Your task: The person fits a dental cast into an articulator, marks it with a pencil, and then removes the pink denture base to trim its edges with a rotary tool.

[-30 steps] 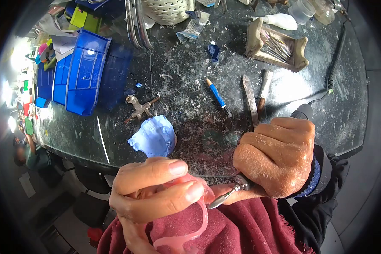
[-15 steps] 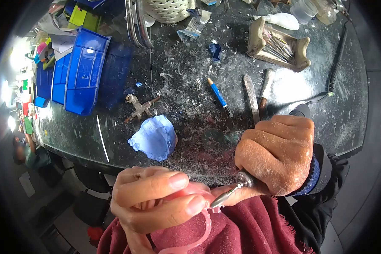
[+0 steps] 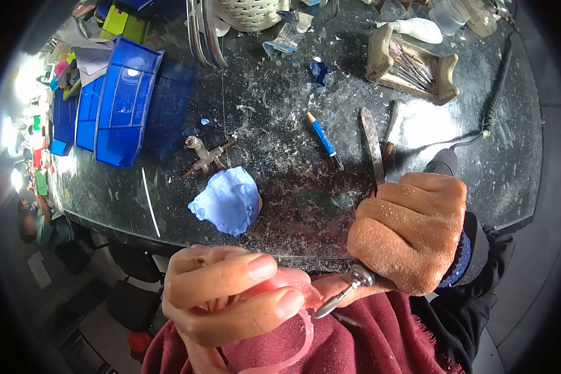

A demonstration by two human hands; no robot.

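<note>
Between the fingers of my left hand [image 3: 230, 290] is a pink acrylic denture base [image 3: 299, 288], partly covered by the fingers, with a thin curved edge hanging below. My right hand [image 3: 411, 230], dusted with pale powder, is wrapped around a rotary handpiece [image 3: 442, 163]. Its pointed metal bur [image 3: 333, 303] sticks out on the thumb side, close to the right edge of the denture base. The right thumb reaches behind the bur toward the pink piece. A light blue dental cast [image 3: 229, 199] lies on the bench just beyond my left hand.
On the dusty dark bench [image 3: 274, 131] lie a blue-handled knife [image 3: 321, 137], a flat metal spatula [image 3: 372, 143] and a metal cross-shaped piece [image 3: 206, 156]. A holder [image 3: 411, 68] contains slim tools. Blue bins [image 3: 128, 103] stand left; the handpiece cord [image 3: 495, 93] runs along the right.
The bur tip has dropped slightly down and right, off the denture base's edge. My right hand has shifted a little right; my left hand stays nearly still.
</note>
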